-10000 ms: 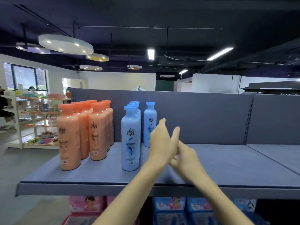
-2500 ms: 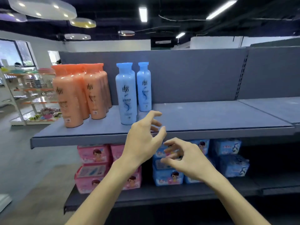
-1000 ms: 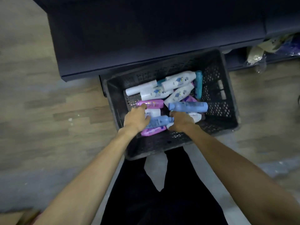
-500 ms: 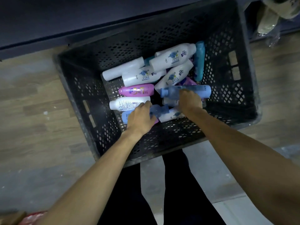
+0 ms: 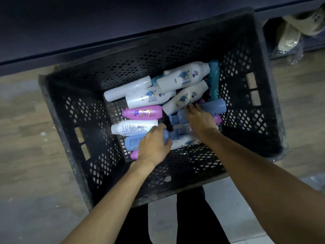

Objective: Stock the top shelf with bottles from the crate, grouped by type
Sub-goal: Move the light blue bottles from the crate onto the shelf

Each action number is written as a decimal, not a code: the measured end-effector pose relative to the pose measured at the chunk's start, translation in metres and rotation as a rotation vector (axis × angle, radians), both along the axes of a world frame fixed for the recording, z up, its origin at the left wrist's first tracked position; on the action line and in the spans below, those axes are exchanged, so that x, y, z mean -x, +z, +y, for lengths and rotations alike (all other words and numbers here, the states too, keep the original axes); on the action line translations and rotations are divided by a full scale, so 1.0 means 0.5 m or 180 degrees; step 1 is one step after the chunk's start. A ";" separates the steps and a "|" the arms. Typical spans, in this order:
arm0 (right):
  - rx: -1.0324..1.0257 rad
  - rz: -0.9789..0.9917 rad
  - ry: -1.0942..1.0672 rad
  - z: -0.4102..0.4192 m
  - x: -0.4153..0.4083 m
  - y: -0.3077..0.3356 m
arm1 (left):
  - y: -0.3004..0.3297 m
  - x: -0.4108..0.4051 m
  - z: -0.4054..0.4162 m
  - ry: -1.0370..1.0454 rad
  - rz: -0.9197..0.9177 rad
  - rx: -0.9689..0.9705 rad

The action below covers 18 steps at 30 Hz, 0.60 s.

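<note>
A black perforated crate [image 5: 75,124] stands on the floor below me, holding several bottles lying on their sides: white ones [image 5: 149,97], a pink one [image 5: 142,112], a teal one [image 5: 213,80] and light blue ones. My left hand [image 5: 153,147] is wrapped around a light blue bottle [image 5: 133,141] near the crate's front. Further right, my right hand [image 5: 200,118] grips a second light blue bottle [image 5: 216,106]. Both bottles still lie among the others. The top shelf is out of view.
The dark base of the shelving unit [image 5: 105,23] runs along the top, right behind the crate. A beige bag [image 5: 295,32] lies at the upper right. Wooden floor [image 5: 26,138] surrounds the crate, and my dark trouser legs [image 5: 193,217] show below it.
I turned from the top shelf down to the crate on the floor. Both hands reached into it, and each closed on a light blue bottle; the view has drawn nearer.
</note>
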State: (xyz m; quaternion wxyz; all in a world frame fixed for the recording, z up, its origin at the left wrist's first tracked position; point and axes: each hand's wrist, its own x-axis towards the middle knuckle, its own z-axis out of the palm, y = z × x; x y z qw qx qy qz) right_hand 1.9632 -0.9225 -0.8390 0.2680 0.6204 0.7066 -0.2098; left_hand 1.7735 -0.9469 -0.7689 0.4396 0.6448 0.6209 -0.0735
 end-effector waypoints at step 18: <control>-0.0138 -0.0237 0.0219 -0.002 -0.053 0.070 | 0.028 0.012 0.015 0.0289 0.0362 0.0055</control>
